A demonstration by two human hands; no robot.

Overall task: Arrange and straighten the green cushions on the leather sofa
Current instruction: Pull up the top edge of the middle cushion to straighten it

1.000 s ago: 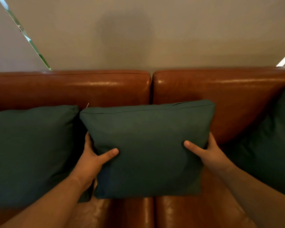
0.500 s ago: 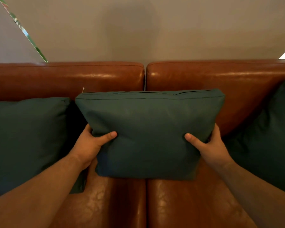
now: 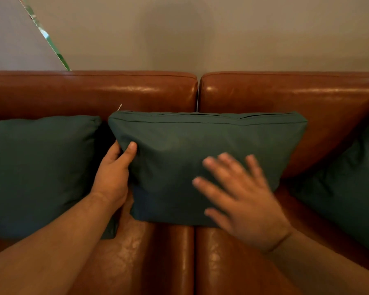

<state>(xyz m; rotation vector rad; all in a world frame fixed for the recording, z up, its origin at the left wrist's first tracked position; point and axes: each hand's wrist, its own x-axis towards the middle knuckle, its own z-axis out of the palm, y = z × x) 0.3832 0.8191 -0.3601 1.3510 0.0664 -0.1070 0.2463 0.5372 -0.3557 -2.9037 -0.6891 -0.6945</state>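
Observation:
A dark green middle cushion [image 3: 179, 145] leans upright against the backrest of the brown leather sofa [image 3: 115, 90], straddling the seam between the two seats. My left hand [image 3: 113, 175] grips its left edge, thumb on the front face and fingers hidden behind. With fingers spread, my right hand [image 3: 241, 199] lies flat over the cushion's front lower right, blurred by motion. A second green cushion [image 3: 38, 167] stands at the left, and a third green cushion [image 3: 349, 199] leans at the right.
A plain beige wall [image 3: 222, 33] rises behind the sofa. A slanted mirrored strip [image 3: 46, 38] crosses the upper left corner. Bare leather seat [image 3: 173, 262] shows in front of the middle cushion, between my forearms.
My right hand has let go of the cushion's right edge and moved onto its front face with fingers spread. The left hand slid higher on the left edge. The cushion stands squarer against the backrest.

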